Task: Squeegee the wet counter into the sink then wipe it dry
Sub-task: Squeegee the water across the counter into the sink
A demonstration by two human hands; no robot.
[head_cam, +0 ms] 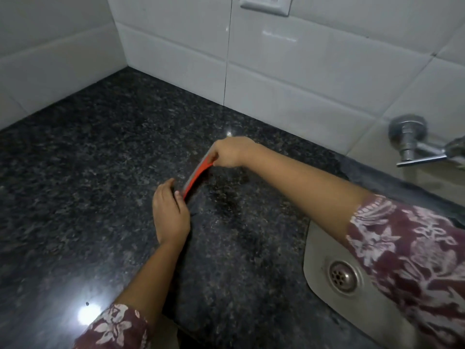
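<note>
A red squeegee (197, 175) with a grey blade stands on its edge on the dark speckled granite counter (88, 172), near the middle. My left hand (169, 212) pinches its near end. My right hand (231, 152) grips its far end, the arm reaching in from the right across the sink. The squeegee bows slightly between the two hands. The steel sink (324, 250) with its round drain (343, 276) lies to the right of the counter.
White tiled walls meet in a corner behind the counter. A metal tap (415, 144) juts from the right wall above the sink. A wall socket (265, 5) sits high on the back wall. Lamp glare shines on the counter's near left.
</note>
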